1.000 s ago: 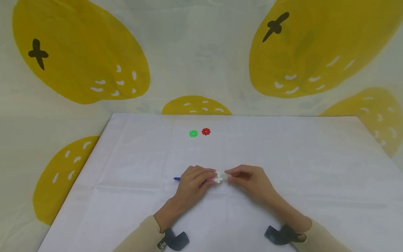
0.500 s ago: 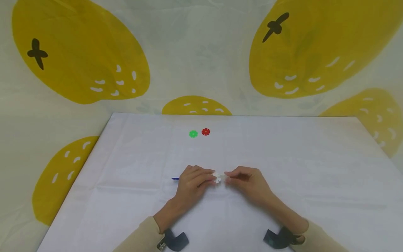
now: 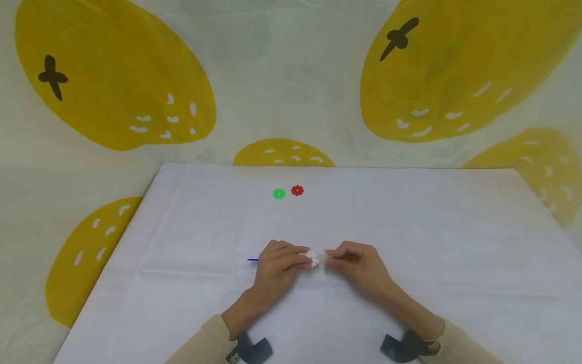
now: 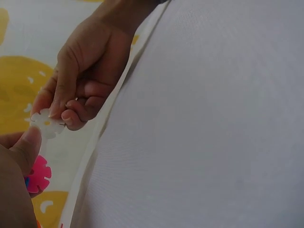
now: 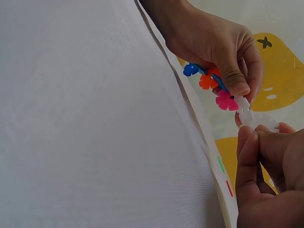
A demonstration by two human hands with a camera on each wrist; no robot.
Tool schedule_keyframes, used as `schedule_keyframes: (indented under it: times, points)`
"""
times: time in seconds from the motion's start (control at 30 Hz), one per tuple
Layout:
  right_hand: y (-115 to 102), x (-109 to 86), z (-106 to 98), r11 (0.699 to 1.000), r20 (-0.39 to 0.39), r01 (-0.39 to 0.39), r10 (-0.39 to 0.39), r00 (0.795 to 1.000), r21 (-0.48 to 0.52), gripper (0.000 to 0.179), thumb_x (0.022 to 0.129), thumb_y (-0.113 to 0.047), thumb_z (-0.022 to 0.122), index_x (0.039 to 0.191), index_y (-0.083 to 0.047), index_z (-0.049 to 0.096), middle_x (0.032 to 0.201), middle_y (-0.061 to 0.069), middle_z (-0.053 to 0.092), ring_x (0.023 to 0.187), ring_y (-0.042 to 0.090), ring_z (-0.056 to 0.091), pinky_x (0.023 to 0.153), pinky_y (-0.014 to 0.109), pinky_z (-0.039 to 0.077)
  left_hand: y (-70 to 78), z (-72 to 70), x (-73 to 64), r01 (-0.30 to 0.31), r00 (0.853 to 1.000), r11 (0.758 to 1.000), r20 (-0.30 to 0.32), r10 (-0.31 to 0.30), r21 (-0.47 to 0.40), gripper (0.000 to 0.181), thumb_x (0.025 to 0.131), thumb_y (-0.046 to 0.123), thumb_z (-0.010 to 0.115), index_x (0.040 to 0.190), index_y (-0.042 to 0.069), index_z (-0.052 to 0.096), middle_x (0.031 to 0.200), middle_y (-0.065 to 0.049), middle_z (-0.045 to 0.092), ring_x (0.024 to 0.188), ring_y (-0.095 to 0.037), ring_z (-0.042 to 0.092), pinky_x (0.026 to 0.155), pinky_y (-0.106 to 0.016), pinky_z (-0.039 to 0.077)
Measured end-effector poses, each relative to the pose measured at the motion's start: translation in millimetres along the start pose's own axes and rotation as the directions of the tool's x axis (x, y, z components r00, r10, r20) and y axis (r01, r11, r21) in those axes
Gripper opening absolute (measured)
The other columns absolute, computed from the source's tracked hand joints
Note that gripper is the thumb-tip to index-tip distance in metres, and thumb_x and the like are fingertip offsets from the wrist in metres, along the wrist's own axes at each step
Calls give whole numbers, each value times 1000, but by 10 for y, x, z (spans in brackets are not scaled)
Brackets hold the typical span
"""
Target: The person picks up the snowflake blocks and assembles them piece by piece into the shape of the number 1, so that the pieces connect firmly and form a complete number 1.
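My left hand (image 3: 278,265) grips a chain of interlocking snowflake discs. In the right wrist view, the chain shows a blue disc (image 5: 191,70), an orange disc (image 5: 207,81), a pink disc (image 5: 226,101) and a white disc (image 5: 245,114) at its end. My right hand (image 3: 361,264) pinches another white disc (image 4: 48,124) between thumb and fingers, edge to edge with the chain's white one. Part of the chain lies hidden behind the left palm in the head view, where only its blue tip pokes out at the left.
A green disc (image 3: 279,193) and a red disc (image 3: 297,190) lie side by side near the far edge of the white-covered table (image 3: 409,217). Behind the table hangs a pale cloth (image 3: 291,76) with yellow fruit prints. Dark mounts sit at both wrists.
The right hand has shifted slightly left, towards the left hand. The chain has turned a little, so less of the pinched white disc's face shows. Green and red discs stay put.
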State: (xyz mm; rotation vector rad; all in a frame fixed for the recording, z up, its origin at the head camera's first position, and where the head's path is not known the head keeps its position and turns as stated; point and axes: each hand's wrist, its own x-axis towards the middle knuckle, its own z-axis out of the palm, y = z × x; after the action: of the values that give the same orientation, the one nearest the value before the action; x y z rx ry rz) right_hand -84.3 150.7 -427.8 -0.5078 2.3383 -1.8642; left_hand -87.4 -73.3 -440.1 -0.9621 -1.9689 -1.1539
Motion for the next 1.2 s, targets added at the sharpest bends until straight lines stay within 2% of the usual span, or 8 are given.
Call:
schedule_keyframes:
  times: [0.33,0.63,0.77,1.03,1.2]
  points:
    - [4,0,3,997,8,76,-76,997,0,10,80,-6,76,89,-9,73,85,2,70,66,11,59,56,23,48,6,14,10,-26,1000,999,-13,26,20,20,71,-6,75,77,13,76,87,-4,73,77,-15,66,65,-27,42]
    - [2,-2,19,994,16,113,-113,993,-5,11,80,-4,75,84,-13,70,85,2,70,66,11,59,55,25,49,22,31,16,-16,1000,1000,-24,16,9,13,71,1,79,78,12,76,87,-4,73,75,-14,66,66,-29,44]
    - [-11,-11,26,996,7,84,-84,996,-12,12,80,-4,75,83,-14,69,88,1,70,67,12,61,56,25,49,16,26,11,-4,1000,1000,-10,4,23,13,70,2,81,78,11,76,88,-4,73,76,-14,66,68,-28,44]
    - [-6,-3,35,1000,0,-7,7,1000,7,12,81,-12,76,91,-12,71,92,1,71,79,18,68,67,26,53,-19,19,-26,13,999,998,35,-16,61,15,69,9,83,82,11,75,92,-3,73,83,-14,67,70,-28,43]
    - [18,0,34,996,-1,-57,57,998,71,12,82,-9,75,91,-6,69,91,5,72,79,23,69,70,28,54,-34,19,-58,5,999,995,53,-10,104,22,70,13,84,90,11,75,98,-2,73,87,-10,67,73,-31,42]
